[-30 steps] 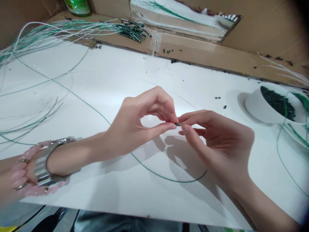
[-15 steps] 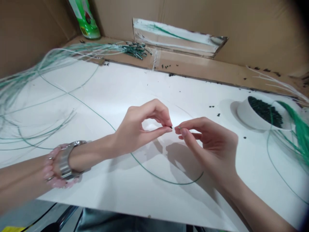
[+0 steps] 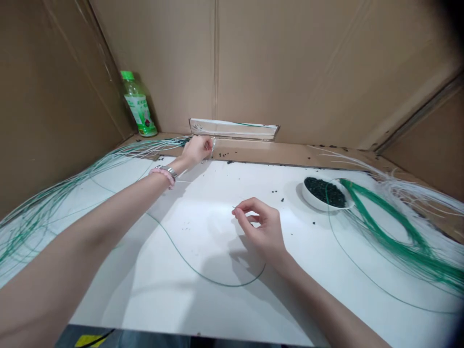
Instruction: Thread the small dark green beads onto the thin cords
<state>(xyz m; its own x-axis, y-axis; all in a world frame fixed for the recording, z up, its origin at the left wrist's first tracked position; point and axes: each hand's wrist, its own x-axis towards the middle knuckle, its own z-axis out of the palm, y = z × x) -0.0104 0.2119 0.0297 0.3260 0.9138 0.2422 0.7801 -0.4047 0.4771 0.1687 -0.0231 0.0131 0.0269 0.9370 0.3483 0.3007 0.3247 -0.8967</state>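
Note:
My right hand (image 3: pixel 263 227) is above the white tabletop, thumb and forefinger pinched on the tip of a thin green wire (image 3: pixel 184 258). The wire loops across the table in front of me, passing below this hand. My left hand (image 3: pixel 198 149) is stretched to the far edge, fingers curled in; what they hold, if anything, is hidden. Beside it lies a bundle of green and white wires (image 3: pixel 145 147), whose ends carry dark beads or small tubes, partly covered by the hand.
A white bowl (image 3: pixel 317 204) of small dark green pieces (image 3: pixel 324 192) stands at the right, beside coiled green wires (image 3: pixel 409 253). Loose dark bits dot the table. A green-capped bottle (image 3: pixel 139 108) leans in the back left corner. Cardboard walls (image 3: pixel 271 63) enclose the table.
My left hand has left my right hand and reached away to the bundle's end at the far edge. My right hand keeps its pinch. The view has tilted up.

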